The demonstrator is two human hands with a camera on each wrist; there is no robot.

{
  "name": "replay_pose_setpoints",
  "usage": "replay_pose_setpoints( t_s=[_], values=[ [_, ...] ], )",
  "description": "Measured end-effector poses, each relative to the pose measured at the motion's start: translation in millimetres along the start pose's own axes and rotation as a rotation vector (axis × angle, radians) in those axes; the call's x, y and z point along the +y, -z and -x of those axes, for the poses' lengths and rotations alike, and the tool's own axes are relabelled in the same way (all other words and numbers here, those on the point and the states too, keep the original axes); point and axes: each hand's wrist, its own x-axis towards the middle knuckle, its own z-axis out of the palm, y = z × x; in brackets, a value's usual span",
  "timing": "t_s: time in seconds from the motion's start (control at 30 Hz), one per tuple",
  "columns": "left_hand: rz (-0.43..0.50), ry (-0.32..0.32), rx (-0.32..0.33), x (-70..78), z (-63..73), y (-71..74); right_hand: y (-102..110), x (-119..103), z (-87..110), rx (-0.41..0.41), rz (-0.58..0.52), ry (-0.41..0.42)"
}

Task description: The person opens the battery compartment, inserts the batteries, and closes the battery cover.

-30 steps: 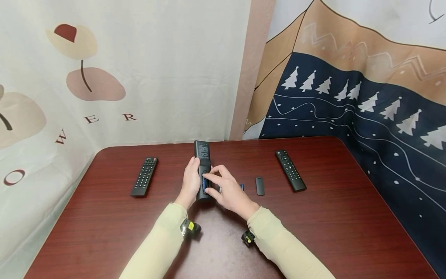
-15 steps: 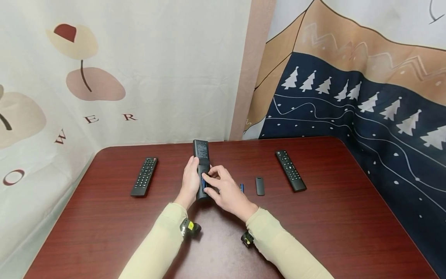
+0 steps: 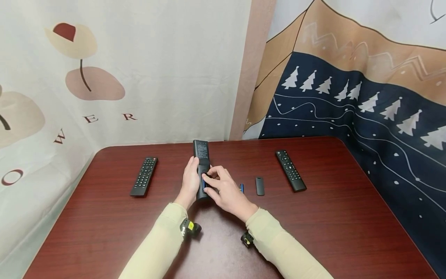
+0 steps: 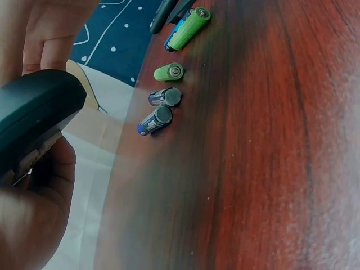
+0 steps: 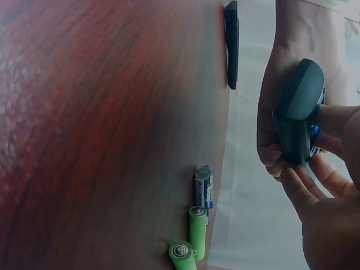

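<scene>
My left hand (image 3: 189, 184) grips a black remote control (image 3: 201, 151) from its left side, back face up and raised over the table. In the remote's uncovered battery compartment shows a blue battery (image 3: 204, 184). My right hand (image 3: 228, 193) is at the compartment, thumb and index finger pinching this battery near its two ends. From the right wrist view, a bit of the blue battery (image 5: 315, 131) peeks out between the fingers and the remote (image 5: 301, 95). The left wrist view has the remote's end (image 4: 42, 112) in the left hand, with its compartment hidden.
On the wooden table (image 3: 104, 232) stand green batteries (image 4: 191, 28) and dark blue batteries (image 4: 154, 121), mostly hidden behind my right hand in the head view. A small battery cover (image 3: 259, 186) lies right of them. One remote (image 3: 144, 176) lies left, another (image 3: 290, 171) right.
Over the first half second, my right hand shifts slightly left and the index finger comes down onto the battery; the remote moves slightly left. Since then, both hands hold nearly still.
</scene>
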Motion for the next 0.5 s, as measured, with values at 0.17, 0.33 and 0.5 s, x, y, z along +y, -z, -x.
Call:
replay_pose_setpoints(
  t_s=[0.17,0.33,0.5],
  values=[
    [-0.044,0.014,0.009,-0.6,1.2,0.4,-0.6,3.6,2.2,0.026,-0.006,0.014],
    [-0.043,-0.014,0.003,-1.1,1.1,0.3,-0.3,6.6,5.7,0.042,-0.034,0.002],
    [-0.040,-0.028,-0.006,-1.9,-0.1,1.6,1.3,9.2,7.9,0.042,-0.023,-0.012]
  ],
)
